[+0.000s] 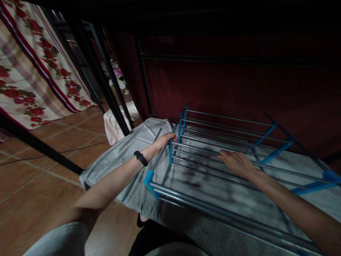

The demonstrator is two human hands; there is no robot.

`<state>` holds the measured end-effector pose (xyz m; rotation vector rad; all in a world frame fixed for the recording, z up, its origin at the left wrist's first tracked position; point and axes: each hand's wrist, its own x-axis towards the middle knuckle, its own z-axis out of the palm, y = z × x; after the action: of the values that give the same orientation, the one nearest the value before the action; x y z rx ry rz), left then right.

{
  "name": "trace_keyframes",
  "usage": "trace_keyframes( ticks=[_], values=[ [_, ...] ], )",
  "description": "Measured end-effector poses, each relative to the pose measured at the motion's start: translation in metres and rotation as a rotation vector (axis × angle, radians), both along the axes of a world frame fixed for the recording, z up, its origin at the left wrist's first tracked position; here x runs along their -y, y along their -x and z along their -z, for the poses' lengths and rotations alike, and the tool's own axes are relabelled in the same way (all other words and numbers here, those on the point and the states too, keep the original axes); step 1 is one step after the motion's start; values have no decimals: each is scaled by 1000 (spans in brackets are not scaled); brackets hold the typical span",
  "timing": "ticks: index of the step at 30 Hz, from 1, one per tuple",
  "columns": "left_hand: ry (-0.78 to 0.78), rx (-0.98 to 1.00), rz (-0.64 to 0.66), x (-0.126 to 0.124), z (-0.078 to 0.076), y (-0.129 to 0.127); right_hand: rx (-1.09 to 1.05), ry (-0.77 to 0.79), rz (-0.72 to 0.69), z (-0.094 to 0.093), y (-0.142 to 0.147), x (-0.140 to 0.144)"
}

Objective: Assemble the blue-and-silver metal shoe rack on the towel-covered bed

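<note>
On a grey blanket [125, 153] spread over a tiled floor [53, 167], a person works at a metal rack [226, 149] made of silver rods joined by blue plastic connectors. Both hands are on the rack, which lies straight ahead of the person and stretches away to the right.

The left hand [165, 139] reaches forward to the rack's left end, fingers curled loosely about a blue upright connector [170, 151], the thumb side against it; how firmly it grips cannot be told in the dim light. A black band [140, 158] circles that wrist. A thin dark rod [157, 135] lies on the blanket just beyond the left hand.

The right hand [236, 163] rests palm down, fingers spread flat and open, across the middle rods of the rack's upper tier, pressing on them rather than clasping any one.

Between the two hands run several parallel silver rods; nearer the person, below both forearms, a thicker pair of rods [213, 209] forms the front edge, capped at the left by a blue corner piece [148, 177]. Blue crosspieces [277, 151] angle away to the right of the right hand.

Well to the left of the left hand, black metal posts [106, 89] rise from the floor, with a floral curtain [34, 81] behind. A dark red drape [239, 89] hangs beyond the rack.
</note>
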<state>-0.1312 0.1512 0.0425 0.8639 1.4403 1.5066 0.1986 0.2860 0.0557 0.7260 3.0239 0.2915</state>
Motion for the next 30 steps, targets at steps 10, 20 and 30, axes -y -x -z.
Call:
trace_keyframes(
  ticks=[10, 20, 30],
  values=[
    [16, -32, 2, 5, -5, -6, -36, 58, 40, -1, 2, -7],
    [11, -24, -39, -3, 4, -1, -44, 106, 42, -1, 1, -10],
    [-16, -49, -33, -7, 11, 2, -69, 204, 56, -7, 1, -6]
  ],
)
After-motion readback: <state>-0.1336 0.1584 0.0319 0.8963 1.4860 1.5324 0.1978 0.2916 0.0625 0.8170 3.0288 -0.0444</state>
